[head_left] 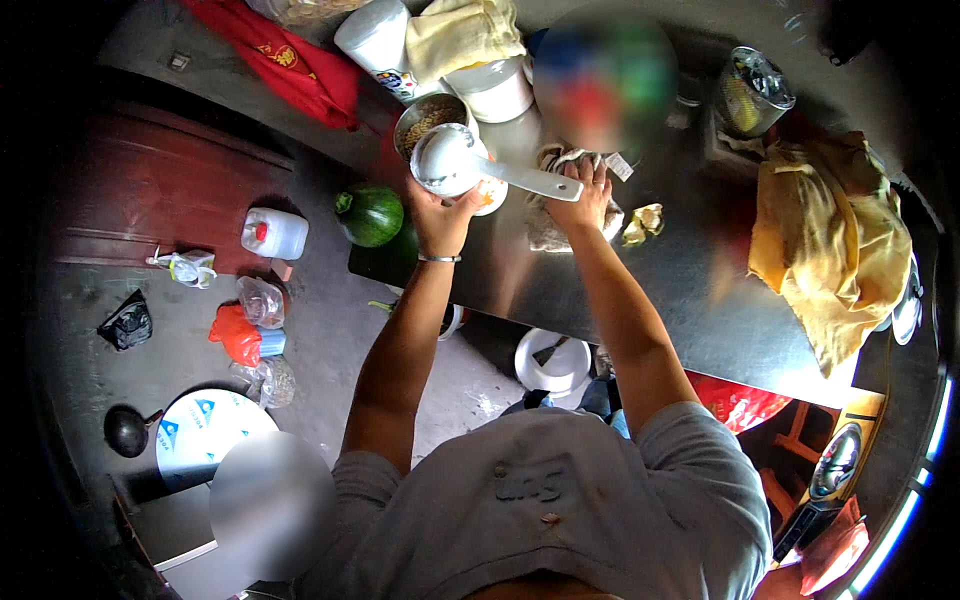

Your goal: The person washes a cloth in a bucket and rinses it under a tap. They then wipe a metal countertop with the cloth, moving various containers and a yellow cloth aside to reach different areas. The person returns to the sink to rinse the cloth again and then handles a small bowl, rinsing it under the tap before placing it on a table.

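Observation:
My left hand [444, 221] is wrapped around a white tub [493, 196] with orange print at the edge of a metal-topped counter [480, 281]. A white ladle [532, 180] lies across the tub, its bowl by my left fingers and its handle pointing right. My right hand [585, 199] rests on a bunched grey-brown cloth [551, 225] that bears a white tag. The ladle's handle end reaches over that hand's fingers. Behind the ladle is a metal pot [429, 112] of grain or beans. Pale yellowish peelings or scraps [643, 223] lie right of the cloth.
A round green squash [369, 216] sits at the counter's left end. At the back are a white canister [375, 45] and a cloth-covered white container [495, 90]. Yellow cloth [825, 240] drapes the right side. A plastic jug [275, 233] and several bags stand at floor left.

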`<state>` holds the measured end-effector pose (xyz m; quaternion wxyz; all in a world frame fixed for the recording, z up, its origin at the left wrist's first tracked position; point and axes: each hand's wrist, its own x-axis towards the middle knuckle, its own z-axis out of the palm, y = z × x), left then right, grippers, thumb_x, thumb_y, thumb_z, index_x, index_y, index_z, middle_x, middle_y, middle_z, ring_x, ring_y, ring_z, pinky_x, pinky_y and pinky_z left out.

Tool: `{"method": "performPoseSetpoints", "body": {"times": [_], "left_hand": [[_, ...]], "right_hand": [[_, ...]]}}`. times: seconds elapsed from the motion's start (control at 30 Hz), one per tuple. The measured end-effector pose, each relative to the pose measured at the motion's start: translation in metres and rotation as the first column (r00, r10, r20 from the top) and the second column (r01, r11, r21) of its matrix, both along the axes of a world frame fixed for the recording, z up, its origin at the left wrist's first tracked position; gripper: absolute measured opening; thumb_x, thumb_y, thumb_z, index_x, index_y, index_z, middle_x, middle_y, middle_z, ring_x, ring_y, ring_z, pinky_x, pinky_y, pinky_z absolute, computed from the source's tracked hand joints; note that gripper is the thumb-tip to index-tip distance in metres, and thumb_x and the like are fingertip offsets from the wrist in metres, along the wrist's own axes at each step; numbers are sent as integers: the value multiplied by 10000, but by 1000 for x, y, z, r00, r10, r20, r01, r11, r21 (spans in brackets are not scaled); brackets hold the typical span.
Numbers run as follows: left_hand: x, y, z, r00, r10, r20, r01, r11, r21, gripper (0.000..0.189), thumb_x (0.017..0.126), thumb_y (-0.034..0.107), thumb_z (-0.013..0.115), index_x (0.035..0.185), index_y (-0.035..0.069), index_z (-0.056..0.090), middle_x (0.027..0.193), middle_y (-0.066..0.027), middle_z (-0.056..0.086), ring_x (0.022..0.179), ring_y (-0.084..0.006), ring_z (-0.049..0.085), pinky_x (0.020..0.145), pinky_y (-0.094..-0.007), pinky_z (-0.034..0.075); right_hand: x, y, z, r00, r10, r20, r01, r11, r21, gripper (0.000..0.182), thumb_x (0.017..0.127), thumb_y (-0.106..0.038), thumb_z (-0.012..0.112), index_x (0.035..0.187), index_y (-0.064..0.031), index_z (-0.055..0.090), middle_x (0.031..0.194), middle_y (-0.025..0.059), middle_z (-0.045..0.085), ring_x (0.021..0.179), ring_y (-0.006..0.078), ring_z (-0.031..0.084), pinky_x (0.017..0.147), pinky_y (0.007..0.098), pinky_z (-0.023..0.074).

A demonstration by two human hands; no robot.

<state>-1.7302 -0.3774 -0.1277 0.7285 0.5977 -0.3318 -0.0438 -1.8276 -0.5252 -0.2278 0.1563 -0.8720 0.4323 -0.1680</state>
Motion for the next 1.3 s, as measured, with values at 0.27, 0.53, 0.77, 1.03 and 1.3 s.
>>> {"method": "performPoseSetpoints", "body": {"times": [0.27, 0.53, 0.77, 1.03, 1.3], "left_hand": [[30, -15, -68, 998, 22, -65, -21, 1000, 15, 832, 597, -21, 766, 1260, 2, 263, 1241, -147, 422, 1149, -227, 465, 966, -370, 423], [-5, -80, -94, 986, 27, -167, -38, 997, -60, 897, 574, 18, 817, 1273, 0, 256, 1219, -129, 417, 1121, -210, 464, 951, -358, 426], [-70, -147, -89, 1000, 17, -7, -16, 994, 104, 857, 553, 164, 840, 1237, 12, 346, 1203, -133, 477, 1114, -228, 486, 951, -369, 401], [-97, -248, -95, 989, 15, 149, -42, 983, 177, 910, 512, 254, 862, 1222, 14, 345, 1204, -162, 483, 1110, -265, 496, 941, -396, 398], [-89, -262, -118, 971, -75, 227, 26, 977, 209, 972, 550, 220, 877, 1270, -22, 270, 1243, -159, 422, 1147, -254, 439, 985, -393, 355]], "right_hand": [[-47, 120, -7, 619, 746, -246, -777, 628, -51, 518, 823, -228, 500, 1331, -178, 411, 1371, 127, 395, 1272, 357, 341, 1036, 527, 313], [-167, 109, 33, 544, 742, 392, -836, 441, 327, 514, 702, -196, 663, 1193, -87, 558, 1264, 112, 526, 1158, 293, 491, 995, 400, 363], [-307, -71, 53, 902, 416, 119, -431, 887, 168, 464, 677, -109, 634, 1135, -57, 578, 1210, 136, 558, 1137, 303, 510, 954, 407, 411], [-346, -69, 31, 909, 417, -28, -409, 901, 148, 559, 617, -174, 656, 1169, -131, 581, 1283, 37, 509, 1197, 297, 430, 993, 451, 324], [-332, -14, 28, 754, 656, -13, -651, 750, 116, 480, 710, -274, 619, 1182, -197, 590, 1279, -27, 522, 1173, 224, 462, 996, 406, 333]]}}
